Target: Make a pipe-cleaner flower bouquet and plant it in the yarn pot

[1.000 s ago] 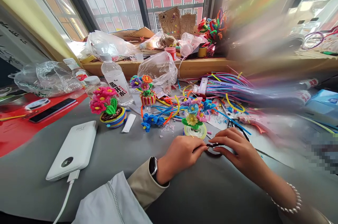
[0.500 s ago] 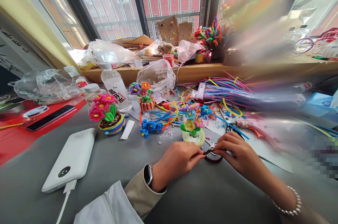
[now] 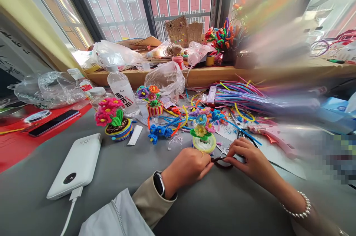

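Observation:
My left hand (image 3: 187, 167) and my right hand (image 3: 247, 160) meet over the grey table, both pinching a dark brown pipe cleaner (image 3: 221, 162) bent into a small loop between the fingertips. Just behind the loop stands a small pipe-cleaner flower pot (image 3: 204, 136) with a yellow-green base, and scissors (image 3: 224, 150) lie beside it, partly hidden by my right hand. A watch sits on my left wrist and a bead bracelet on my right.
A white power bank (image 3: 78, 165) with cable lies at the left. Two more flower pots (image 3: 114, 119) (image 3: 154, 102), a water bottle (image 3: 122, 89), loose pipe cleaners (image 3: 239, 97), a pink glue gun (image 3: 269, 136) and plastic bags crowd the back. A phone (image 3: 54, 122) rests on red cloth.
Both hands stay together on the brown pipe cleaner, shifting slightly as the loop is twisted tighter. The camera view tilted a little.

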{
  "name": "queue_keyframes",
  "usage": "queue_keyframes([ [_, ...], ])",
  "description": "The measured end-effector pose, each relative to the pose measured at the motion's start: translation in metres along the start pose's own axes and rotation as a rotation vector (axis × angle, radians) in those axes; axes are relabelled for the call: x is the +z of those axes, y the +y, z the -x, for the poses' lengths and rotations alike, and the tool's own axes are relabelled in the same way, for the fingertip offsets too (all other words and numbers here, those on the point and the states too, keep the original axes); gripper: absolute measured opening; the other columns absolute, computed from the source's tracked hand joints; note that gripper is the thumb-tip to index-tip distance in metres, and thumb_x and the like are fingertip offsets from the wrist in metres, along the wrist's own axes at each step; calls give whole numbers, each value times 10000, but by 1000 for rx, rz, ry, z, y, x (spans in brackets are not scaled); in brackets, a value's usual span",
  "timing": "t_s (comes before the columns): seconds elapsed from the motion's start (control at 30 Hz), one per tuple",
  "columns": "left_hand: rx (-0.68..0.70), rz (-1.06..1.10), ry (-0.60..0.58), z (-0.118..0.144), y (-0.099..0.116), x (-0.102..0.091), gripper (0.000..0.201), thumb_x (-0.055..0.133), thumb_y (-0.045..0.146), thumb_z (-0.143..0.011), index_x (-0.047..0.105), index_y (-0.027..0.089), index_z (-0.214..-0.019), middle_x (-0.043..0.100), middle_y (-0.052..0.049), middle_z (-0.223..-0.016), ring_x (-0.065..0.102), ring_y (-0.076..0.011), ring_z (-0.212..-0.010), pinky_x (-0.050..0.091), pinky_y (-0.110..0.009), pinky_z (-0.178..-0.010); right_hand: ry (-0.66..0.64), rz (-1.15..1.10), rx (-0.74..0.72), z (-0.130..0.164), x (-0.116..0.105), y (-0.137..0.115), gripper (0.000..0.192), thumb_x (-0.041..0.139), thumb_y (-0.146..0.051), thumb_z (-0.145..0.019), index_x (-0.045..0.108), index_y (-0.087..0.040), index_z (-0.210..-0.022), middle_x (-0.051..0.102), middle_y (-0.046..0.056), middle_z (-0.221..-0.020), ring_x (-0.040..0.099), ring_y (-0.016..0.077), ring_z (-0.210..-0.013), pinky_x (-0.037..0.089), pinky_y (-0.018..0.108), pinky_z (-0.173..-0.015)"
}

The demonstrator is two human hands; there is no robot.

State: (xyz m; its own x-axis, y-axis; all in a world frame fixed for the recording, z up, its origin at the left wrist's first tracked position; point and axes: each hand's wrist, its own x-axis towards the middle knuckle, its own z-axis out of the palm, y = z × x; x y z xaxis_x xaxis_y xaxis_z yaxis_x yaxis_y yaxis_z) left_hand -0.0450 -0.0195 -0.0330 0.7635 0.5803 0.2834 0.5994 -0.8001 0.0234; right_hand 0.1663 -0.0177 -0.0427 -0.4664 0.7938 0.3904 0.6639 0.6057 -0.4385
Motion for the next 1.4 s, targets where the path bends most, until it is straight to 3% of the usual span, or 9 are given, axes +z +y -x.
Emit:
queue_keyframes([
  [0.13, 47, -53, 10, -2, 1, -1, 259, 376, 290, -848, 506, 149, -674, 585, -22, -613, 558, -145, -547, 323, -257, -483, 15, -17, -9, 0, 1, -1, 116, 578, -235, -765, 573, -192, -658, 588, 26, -691, 518, 162, -710, 449, 299, -651],
  [0.5, 13, -61, 63, -1, 0, 4, 235, 376, 249, -853, 501, 147, -682, 572, -15, -593, 545, -126, -523, 323, -237, -477, 22, -61, 39, -7, 0, -4, 140, 577, -271, -766, 603, -193, -652, 610, 23, -690, 540, 156, -703, 449, 290, -667],
  [0.67, 47, -95, 160, 0, -4, 15, 241, 426, 249, -833, 491, 153, -622, 567, 6, -561, 543, -126, -499, 325, -237, -454, 47, -42, 170, -24, -14, 18, 226, 473, -349, -821, 640, -200, -794, 652, 46, -821, 579, 174, -792, 460, 298, -710],
  [0.8, 51, -86, 189, 0, -4, 16, 208, 439, 261, -829, 529, 151, -677, 587, 1, -588, 551, -123, -511, 347, -232, -462, -26, 124, 241, -51, -24, 47, 301, 416, -292, -841, 610, -156, -1027, 640, 89, -1036, 591, 206, -915, 482, 318, -737],
  [0.9, 56, -86, 211, 0, -3, 15, 189, 444, 265, -827, 547, 149, -719, 595, 0, -595, 559, -126, -517, 362, -234, -465, -177, 337, 165, -77, -21, 61, 318, 440, -216, -816, 593, -128, -1080, 604, 86, -1123, 551, 195, -1033, 438, 295, -867],
  [1.1, 66, -103, 181, -1, 0, 12, 187, 455, 274, -821, 547, 152, -714, 578, 8, -587, 548, -122, -503, 362, -240, -451, -249, 437, 140, -119, -3, 72, 312, 421, -61, -753, 661, -78, -952, 532, 161, -1201, 459, 251, -1138, 328, 359, -970],
  [1.2, 66, -108, 177, 0, 1, 11, 182, 458, 273, -821, 541, 154, -710, 571, 9, -583, 543, -120, -504, 356, -240, -449, -298, 484, 145, -129, 0, 77, 310, 435, 5, -701, 686, -80, -861, 562, 172, -1154, 448, 264, -1130, 331, 356, -953],
  [1.4, 91, -103, 189, -1, 3, 12, 234, 431, 292, -836, 531, 153, -676, 549, 12, -551, 526, -111, -490, 337, -238, -439, -331, 526, 160, -138, -4, 82, 328, 420, -4, -723, 675, -121, -894, 577, 134, -1139, 478, 243, -1054, 378, 334, -893],
])
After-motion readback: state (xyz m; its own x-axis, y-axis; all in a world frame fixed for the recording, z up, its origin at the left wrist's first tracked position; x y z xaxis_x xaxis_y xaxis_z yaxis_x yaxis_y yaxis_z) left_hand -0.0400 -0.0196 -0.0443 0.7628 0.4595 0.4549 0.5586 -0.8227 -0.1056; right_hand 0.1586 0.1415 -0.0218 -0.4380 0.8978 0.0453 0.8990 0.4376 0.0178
